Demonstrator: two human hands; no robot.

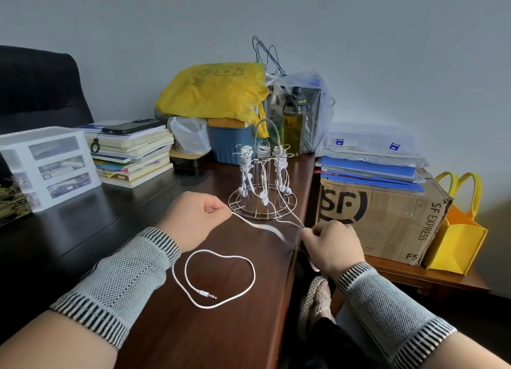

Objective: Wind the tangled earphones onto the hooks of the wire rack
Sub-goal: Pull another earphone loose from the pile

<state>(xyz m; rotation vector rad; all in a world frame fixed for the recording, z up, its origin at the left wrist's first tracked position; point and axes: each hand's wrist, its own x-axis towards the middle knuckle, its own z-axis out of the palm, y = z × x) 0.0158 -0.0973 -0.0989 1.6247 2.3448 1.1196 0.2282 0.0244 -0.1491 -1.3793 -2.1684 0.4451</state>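
A metal wire rack [262, 207] stands on the brown desk [210, 327], with several white earphones wound on its hooks [261, 153]. A loose white earphone cable [221, 280] lies looped on the desk in front of me, its jack plug [206, 294] inside the loop. My left hand [193, 219] pinches this cable just left of the rack's base. My right hand [333, 247] pinches the same cable at the desk's right edge. The stretch of cable between my hands is blurred.
Behind the rack stand a blue bin [229, 144], a yellow bag [215, 92] and a bottle [294, 125]. Stacked books [132, 153] and a drawer unit [47, 164] sit at left. A cardboard box [378, 216] and yellow tote [456, 238] are right of the desk.
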